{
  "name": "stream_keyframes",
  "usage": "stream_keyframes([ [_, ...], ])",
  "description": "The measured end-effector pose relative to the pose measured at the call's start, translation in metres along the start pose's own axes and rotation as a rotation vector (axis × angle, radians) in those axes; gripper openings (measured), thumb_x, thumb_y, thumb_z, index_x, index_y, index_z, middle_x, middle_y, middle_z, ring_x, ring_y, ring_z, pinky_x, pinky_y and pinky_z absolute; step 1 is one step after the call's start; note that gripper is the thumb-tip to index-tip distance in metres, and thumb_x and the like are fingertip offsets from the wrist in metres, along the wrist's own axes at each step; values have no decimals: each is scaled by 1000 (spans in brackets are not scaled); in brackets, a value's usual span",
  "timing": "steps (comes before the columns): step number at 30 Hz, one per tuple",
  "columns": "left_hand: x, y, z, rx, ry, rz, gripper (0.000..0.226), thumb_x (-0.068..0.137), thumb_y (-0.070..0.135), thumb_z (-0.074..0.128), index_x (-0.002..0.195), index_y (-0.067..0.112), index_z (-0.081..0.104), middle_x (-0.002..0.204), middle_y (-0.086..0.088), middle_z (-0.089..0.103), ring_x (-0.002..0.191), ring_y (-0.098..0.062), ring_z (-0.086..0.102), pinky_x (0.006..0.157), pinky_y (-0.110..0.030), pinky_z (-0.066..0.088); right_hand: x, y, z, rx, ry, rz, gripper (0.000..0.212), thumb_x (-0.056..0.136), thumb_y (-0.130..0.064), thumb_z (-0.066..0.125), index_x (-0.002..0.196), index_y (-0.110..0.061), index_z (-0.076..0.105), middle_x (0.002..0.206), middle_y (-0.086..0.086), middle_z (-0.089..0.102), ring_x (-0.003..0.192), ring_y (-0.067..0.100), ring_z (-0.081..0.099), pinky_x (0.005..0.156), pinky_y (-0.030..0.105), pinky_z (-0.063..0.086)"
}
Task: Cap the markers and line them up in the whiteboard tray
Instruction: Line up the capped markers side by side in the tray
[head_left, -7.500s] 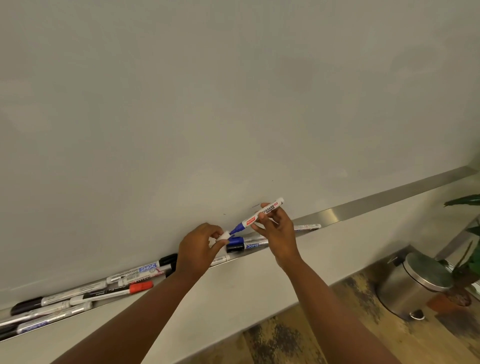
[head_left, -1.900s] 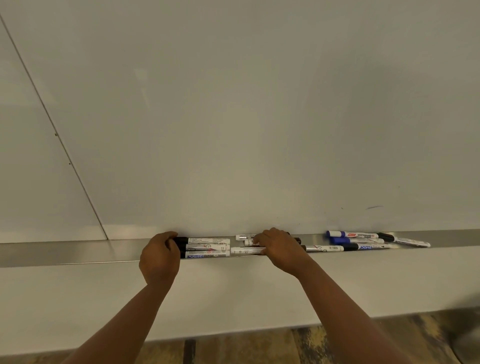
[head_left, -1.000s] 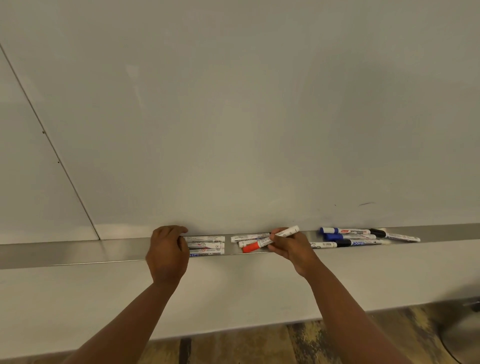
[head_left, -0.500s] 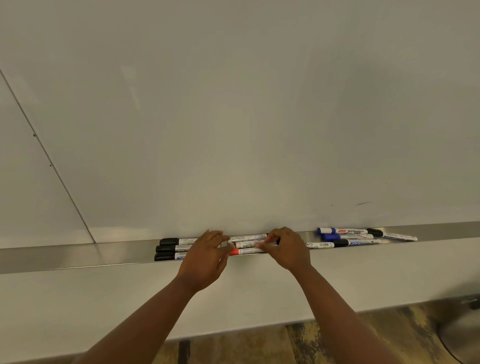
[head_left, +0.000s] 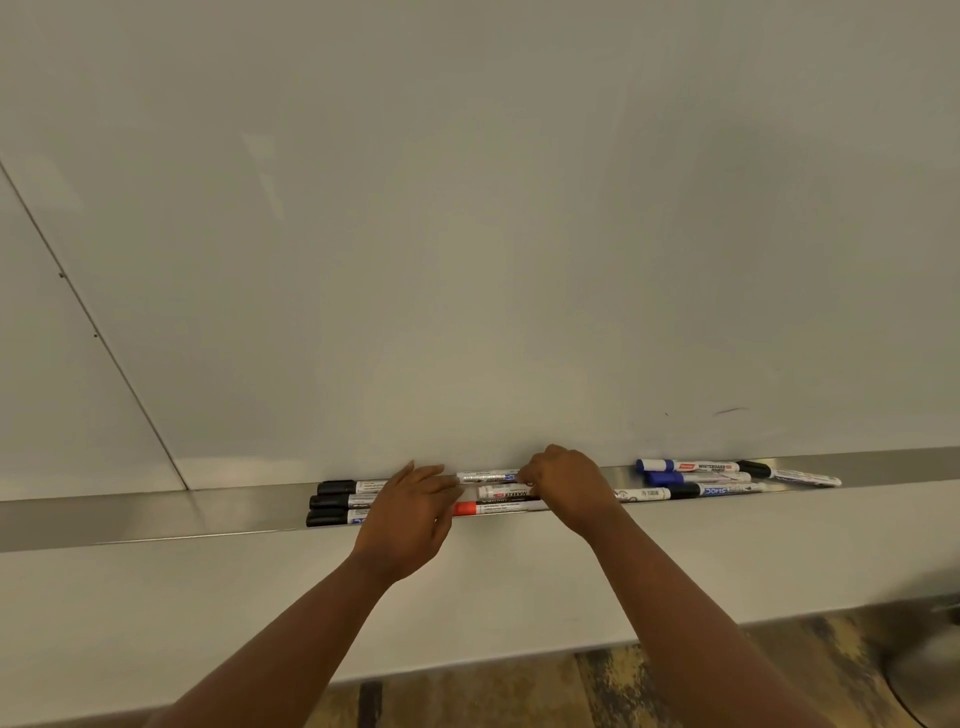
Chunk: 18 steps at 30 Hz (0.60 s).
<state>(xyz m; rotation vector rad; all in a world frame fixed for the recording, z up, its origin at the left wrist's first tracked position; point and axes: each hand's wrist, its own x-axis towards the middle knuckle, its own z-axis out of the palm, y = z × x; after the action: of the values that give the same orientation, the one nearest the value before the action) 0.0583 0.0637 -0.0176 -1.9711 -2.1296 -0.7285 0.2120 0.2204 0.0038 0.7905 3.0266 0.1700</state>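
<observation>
While left hand lies flat, fingers straight, right hand fingers curl onto markers in tray.

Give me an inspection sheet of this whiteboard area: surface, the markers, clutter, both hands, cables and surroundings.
Surface: metal whiteboard tray, markers lying along it.
Job's things: three black-capped markers stacked in parallel at left; red-capped marker and others between the hands; blue- and black-capped markers at right, less even.
Clutter: nothing seen.
Hands: left hand fingers straight, over the markers; right hand curled over the middle markers, grip unclear.
Cables: nothing seen.
Surroundings: whiteboard with faint mark; patterned floor.
</observation>
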Motion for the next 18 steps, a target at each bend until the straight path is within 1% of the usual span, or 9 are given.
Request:
stream_keyframes([
  [2, 0, 1, 0, -4, -11, 5, 23, 76, 5, 69, 97, 11, 72, 100, -4, 74, 105, -27, 64, 97, -53, 41, 1, 1, 0, -27, -4, -19, 27, 93, -11, 42, 113, -16, 59, 111, 8, 62, 101, 26, 52, 76, 35, 39],
  [5, -1, 0, 2, -5, -23, -3, 23, 78, 6, 67, 99, 12, 72, 101, -4, 74, 107, -26, 63, 100, -52, 39, 0, 3, 3, -67, -2, -68, 27, 93, -10, 41, 117, -13, 53, 115, 9, 59, 104, 27, 51, 79, 36, 40],
  [8, 0, -2, 3, -23, -62, -21, 23, 85, 11, 57, 105, 15, 69, 112, -1, 70, 119, -22, 55, 108, -45, 30, -2, 6, -1, -24, 25, -91, 28, 90, -12, 41, 116, -14, 50, 115, 6, 58, 105, 26, 50, 80, 35, 38],
  [10, 1, -4, 3, -33, -81, -22, 25, 88, 14, 52, 108, 16, 67, 117, 0, 68, 123, -19, 50, 111, -41, 26, -3, 8, -5, 12, 32, -105, 29, 86, -16, 45, 114, -17, 51, 113, 4, 60, 104, 24, 50, 78, 33, 36],
  [15, 3, -5, 2, -26, -104, -29, 26, 90, 18, 49, 110, 16, 65, 118, 0, 67, 125, -18, 48, 109, -35, 27, -3, 4, -10, 52, -5, -158, 31, 84, -20, 52, 114, -15, 57, 113, 5, 59, 104, 23, 51, 77, 32, 36],
  [18, 5, -7, 0, -5, -151, -26, 29, 92, 22, 45, 114, 18, 62, 121, 4, 64, 127, -15, 45, 106, -30, 29, -6, -1, -13, 121, 46, -165, 24, 80, -19, 56, 104, -14, 58, 106, 5, 57, 95, 22, 52, 70, 27, 34],
])
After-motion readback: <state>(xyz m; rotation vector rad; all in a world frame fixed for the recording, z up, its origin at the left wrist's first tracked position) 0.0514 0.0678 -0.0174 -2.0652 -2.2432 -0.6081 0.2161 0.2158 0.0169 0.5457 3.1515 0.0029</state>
